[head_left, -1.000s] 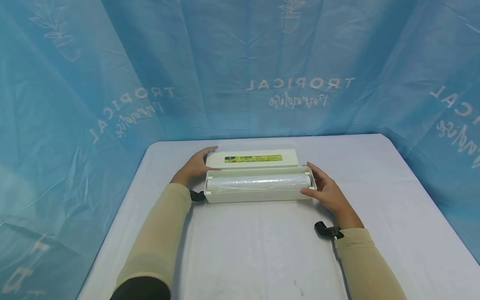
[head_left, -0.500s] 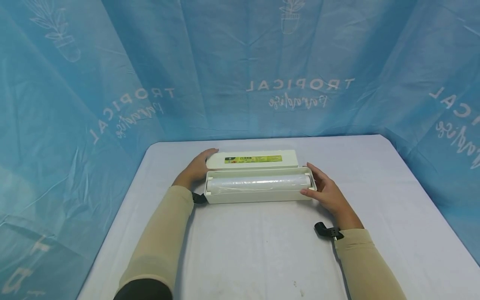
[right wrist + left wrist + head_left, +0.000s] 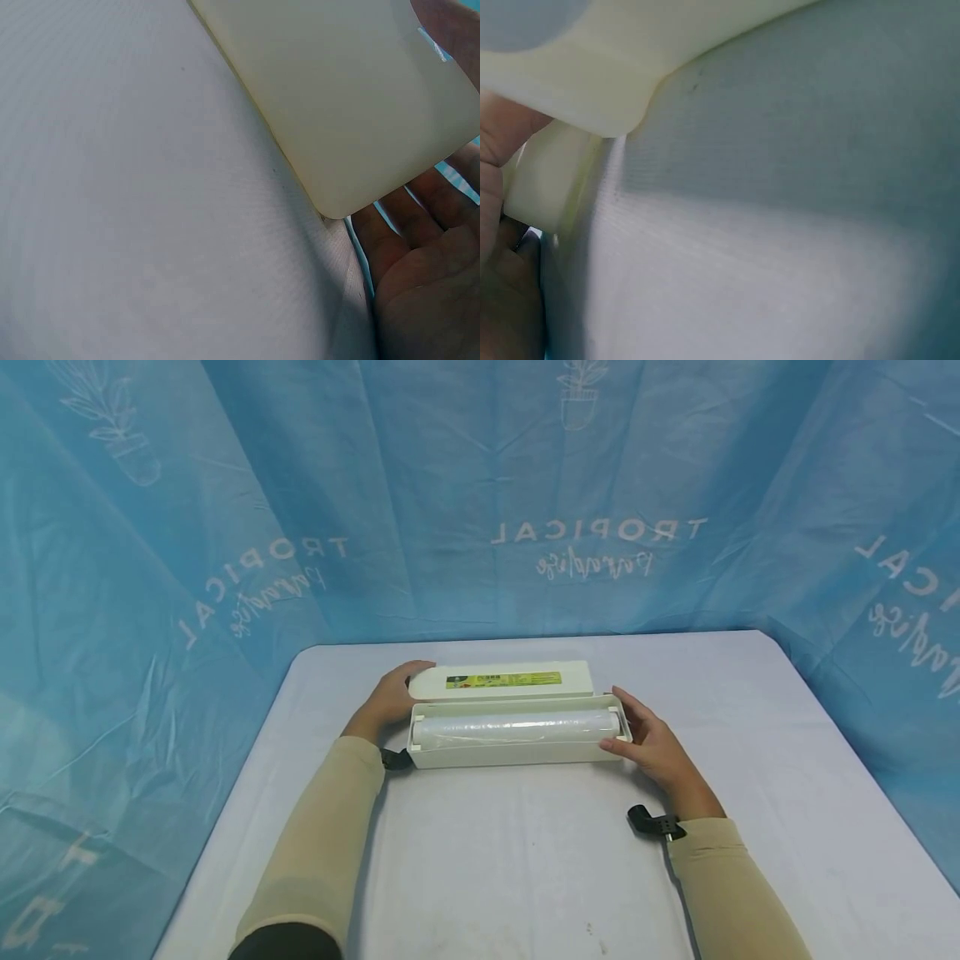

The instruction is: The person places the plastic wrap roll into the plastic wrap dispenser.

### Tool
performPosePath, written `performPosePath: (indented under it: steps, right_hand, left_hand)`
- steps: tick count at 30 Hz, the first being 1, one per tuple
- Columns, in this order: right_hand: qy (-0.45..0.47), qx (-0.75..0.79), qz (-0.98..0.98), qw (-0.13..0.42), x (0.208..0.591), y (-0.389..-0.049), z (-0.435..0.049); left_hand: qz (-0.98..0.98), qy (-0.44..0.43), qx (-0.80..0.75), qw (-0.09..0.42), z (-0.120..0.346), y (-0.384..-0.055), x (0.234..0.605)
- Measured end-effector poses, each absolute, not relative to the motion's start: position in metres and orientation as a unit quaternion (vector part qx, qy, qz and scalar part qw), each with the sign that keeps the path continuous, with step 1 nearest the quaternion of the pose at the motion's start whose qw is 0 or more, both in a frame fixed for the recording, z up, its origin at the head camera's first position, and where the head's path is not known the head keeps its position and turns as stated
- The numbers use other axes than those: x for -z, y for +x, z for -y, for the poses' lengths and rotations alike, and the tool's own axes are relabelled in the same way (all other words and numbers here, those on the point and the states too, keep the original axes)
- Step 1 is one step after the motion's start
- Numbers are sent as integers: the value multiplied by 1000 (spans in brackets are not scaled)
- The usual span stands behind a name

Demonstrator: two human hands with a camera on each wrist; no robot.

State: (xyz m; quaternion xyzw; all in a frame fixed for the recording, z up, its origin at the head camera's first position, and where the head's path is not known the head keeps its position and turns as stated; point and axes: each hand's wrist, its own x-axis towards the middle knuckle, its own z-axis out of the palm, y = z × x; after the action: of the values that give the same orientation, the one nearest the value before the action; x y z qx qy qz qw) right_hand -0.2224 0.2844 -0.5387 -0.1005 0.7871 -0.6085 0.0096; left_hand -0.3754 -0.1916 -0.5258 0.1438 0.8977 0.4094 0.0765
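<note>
A long white cling film dispenser box (image 3: 517, 755) lies uncovered on the table, with a clear-wrapped roll of cling film (image 3: 517, 727) inside. Right behind it is its white lid (image 3: 577, 678), which bears a yellow-green label (image 3: 504, 680). My left hand (image 3: 386, 700) grips the lid's left end, its index finger along the back corner. In the left wrist view the lid's end (image 3: 551, 169) shows between thumb and fingers, past the box corner (image 3: 607, 97). My right hand (image 3: 656, 750) holds the box's right end, thumb on the front wall and fingers (image 3: 412, 217) around the far side.
A white cloth covers the table (image 3: 510, 852), with a few small stains near the front. Blue printed curtains (image 3: 480, 485) hang behind and at both sides. Black wrist cameras (image 3: 652, 822) are strapped to both wrists; the left one sits close to the box's left end.
My left thumb has drawn back from the lid's front corner and is now hidden in the head view. The lid has shifted very slightly left. The right hand keeps its hold on the box.
</note>
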Motion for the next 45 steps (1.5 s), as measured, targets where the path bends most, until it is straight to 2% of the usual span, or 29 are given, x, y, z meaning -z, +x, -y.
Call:
performPosePath:
  steps: [17,28,45]
  right_hand:
    - [-96,605,-790,9,541,-221,-285]
    - [-95,599,-795,10,538,-220,-283]
    - [-102,607,-788,8,537,-220,-283]
  left_hand:
    - [-893,109,-432,62,191,-363,522]
    - [-893,97,-439,31,197,-368,523]
    - [-894,67,-442,27,198,-364,519]
